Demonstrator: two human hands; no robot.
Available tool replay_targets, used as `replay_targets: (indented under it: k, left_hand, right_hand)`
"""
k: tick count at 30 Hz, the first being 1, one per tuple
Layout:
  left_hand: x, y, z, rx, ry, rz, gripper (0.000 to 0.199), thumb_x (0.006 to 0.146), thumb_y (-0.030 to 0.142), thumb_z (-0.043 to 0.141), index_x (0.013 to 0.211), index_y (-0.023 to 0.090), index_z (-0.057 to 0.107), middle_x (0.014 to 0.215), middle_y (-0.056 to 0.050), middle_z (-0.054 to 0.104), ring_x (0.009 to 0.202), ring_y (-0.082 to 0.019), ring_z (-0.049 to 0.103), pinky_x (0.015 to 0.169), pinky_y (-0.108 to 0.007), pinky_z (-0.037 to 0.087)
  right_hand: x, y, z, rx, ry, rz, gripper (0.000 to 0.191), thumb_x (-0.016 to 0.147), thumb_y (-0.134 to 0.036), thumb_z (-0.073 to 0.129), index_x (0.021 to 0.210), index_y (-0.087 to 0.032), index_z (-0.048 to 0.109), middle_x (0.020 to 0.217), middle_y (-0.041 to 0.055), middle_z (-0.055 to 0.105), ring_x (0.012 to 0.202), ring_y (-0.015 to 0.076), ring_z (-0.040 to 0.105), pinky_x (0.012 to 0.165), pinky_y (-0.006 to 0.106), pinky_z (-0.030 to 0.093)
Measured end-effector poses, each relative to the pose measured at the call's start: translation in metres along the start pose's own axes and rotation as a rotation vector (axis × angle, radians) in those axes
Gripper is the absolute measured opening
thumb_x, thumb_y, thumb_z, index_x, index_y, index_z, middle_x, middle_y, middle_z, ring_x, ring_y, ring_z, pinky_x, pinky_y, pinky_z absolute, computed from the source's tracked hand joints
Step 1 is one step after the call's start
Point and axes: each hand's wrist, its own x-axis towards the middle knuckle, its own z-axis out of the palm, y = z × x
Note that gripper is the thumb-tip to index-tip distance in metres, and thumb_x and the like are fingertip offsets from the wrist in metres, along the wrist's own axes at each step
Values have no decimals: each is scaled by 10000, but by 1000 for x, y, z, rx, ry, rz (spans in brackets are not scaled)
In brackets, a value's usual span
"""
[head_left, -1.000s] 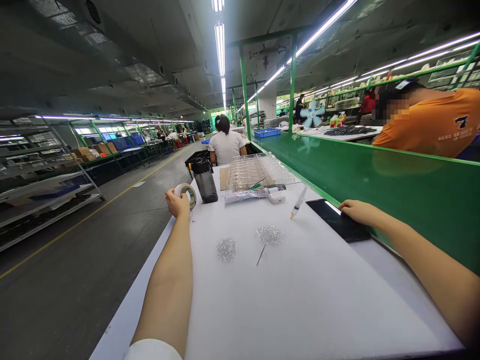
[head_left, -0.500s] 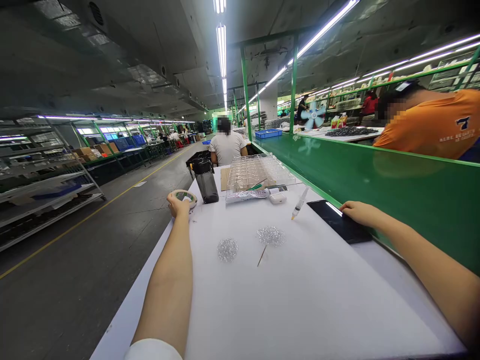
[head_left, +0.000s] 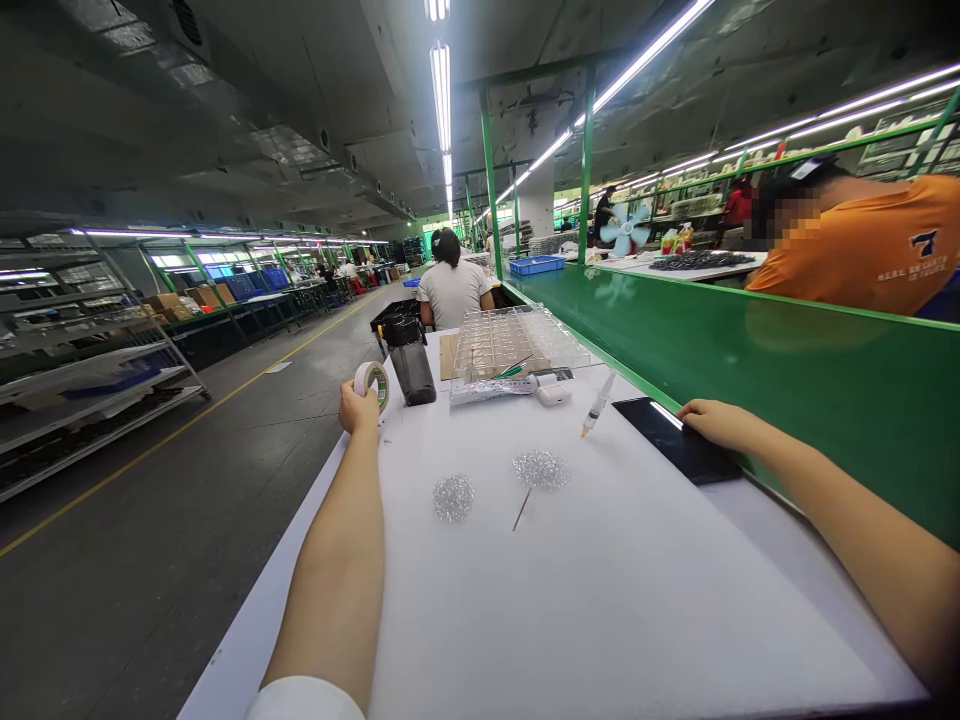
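My left hand (head_left: 358, 408) is closed round a roll of tape (head_left: 373, 386), tipped up on its edge at the table's left side beside a dark lidded bottle (head_left: 412, 368). At the table's right edge, my right hand (head_left: 720, 424) has its bent fingers at the side of a flat black tablet-like panel (head_left: 671, 437); the fingertips are partly hidden. Between my arms lie two heaps of tiny clear shiny pieces, a left heap (head_left: 453, 498) and a right heap (head_left: 541, 470). A thin stick (head_left: 522, 510) touches the right heap. Farther back lies a syringe (head_left: 598, 406) with an orange tip.
Clear plastic trays (head_left: 517, 340) stand at the back of the white table (head_left: 570, 600), with a white case (head_left: 554, 396) before them. A green conveyor belt (head_left: 750, 350) runs along the right. One person sits ahead; another, in orange, is across the belt.
My left hand has tilted the roll of tape from lying nearly flat to standing on its edge. My right hand and the heaps stay where they were.
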Motion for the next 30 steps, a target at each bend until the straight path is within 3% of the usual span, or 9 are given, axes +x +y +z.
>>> replay_targets:
  k: [3, 6, 13, 18, 21, 26, 30]
  left_hand:
    - [3, -4, 2, 29, -44, -19, 465, 1033, 132, 797, 1484, 228, 734, 1470, -206, 843, 1469, -438, 800, 1251, -621, 654]
    - [5, -6, 4, 53, -75, -36, 446, 962, 98, 859, 1384, 227, 791, 1388, -197, 864, 1436, -472, 813, 1224, -673, 675]
    - [4, -5, 4, 62, -59, -67, 344, 904, 98, 873, 1192, 266, 787, 1280, -176, 865, 1384, -473, 816, 1188, -655, 689]
    - [2, -3, 1, 31, -29, -11, 299, 1004, 149, 792, 1267, 278, 734, 1361, -150, 860, 1377, -406, 823, 1197, -588, 669]
    - [3, -2, 3, 13, 3, 2, 328, 996, 155, 792, 1282, 288, 702, 1291, -122, 857, 1365, -384, 827, 1187, -543, 666]
    - [7, -8, 6, 72, -70, -6, 299, 898, 114, 869, 1097, 260, 701, 1207, -180, 846, 1351, -476, 831, 1138, -647, 690]
    - [6, -7, 5, 78, -69, 2, 260, 918, 116, 862, 1090, 251, 721, 1264, -214, 860, 1349, -490, 833, 1146, -665, 682]
  right_hand:
    - [-1, -1, 0, 1, -6, 7, 197, 963, -93, 628, 894, -244, 732, 1199, 150, 904, 1159, 330, 838, 891, 366, 600]
    - [-3, -3, -1, 2, -18, 16, 224, 1018, -98, 592, 910, -244, 724, 1243, 163, 905, 1178, 328, 837, 914, 371, 600]
    - [-6, -5, -1, 17, -6, 38, 219, 1014, -105, 605, 909, -247, 734, 1253, 160, 903, 1199, 329, 837, 913, 355, 596]
    - [-2, -1, 1, 9, 7, 10, 168, 921, -108, 675, 894, -247, 766, 1152, 144, 902, 1126, 343, 843, 917, 379, 617]
    - [-3, -1, 0, 14, -4, 7, 184, 941, -92, 667, 898, -241, 766, 1170, 148, 904, 1131, 333, 842, 900, 366, 607]
    - [-6, -4, -1, 20, -10, 33, 235, 1019, -88, 604, 899, -238, 739, 1238, 165, 904, 1180, 328, 835, 920, 362, 599]
    - [-5, -3, -1, 12, -11, 18, 219, 1002, -89, 616, 915, -235, 754, 1233, 165, 906, 1173, 339, 835, 918, 374, 599]
